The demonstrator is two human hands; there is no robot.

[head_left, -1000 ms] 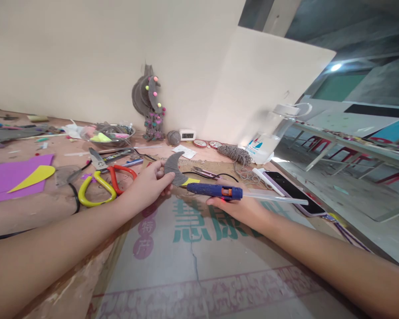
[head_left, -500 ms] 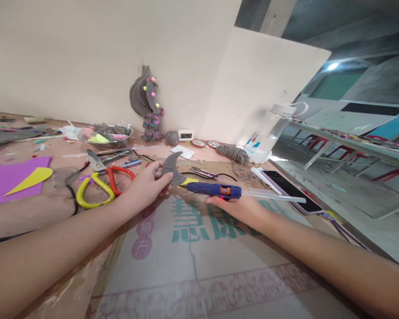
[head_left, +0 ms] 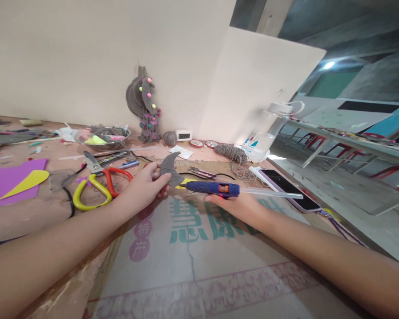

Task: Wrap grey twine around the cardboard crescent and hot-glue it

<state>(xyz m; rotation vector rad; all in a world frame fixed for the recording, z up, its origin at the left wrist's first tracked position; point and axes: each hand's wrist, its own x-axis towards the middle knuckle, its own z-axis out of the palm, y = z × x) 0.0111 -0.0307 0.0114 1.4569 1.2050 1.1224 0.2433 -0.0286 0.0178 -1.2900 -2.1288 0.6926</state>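
Left hand pinching grey yarn-wrapped crescent, right hand holding blue plastic glue gun – near far edge of flat brown printed cardboard – apparently gluing; next move calls for steady aim.

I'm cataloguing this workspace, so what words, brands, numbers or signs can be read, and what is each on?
"慧康": large green characters on the cardboard; a third is partly covered.
"特" and "产": purple circles on it; another circle above is mostly hidden.
"LOOK": blue, on the bottle; its start is unclear.
Clock: digits too blurred to read surely.
Black-and-yellow strip: markings too small.
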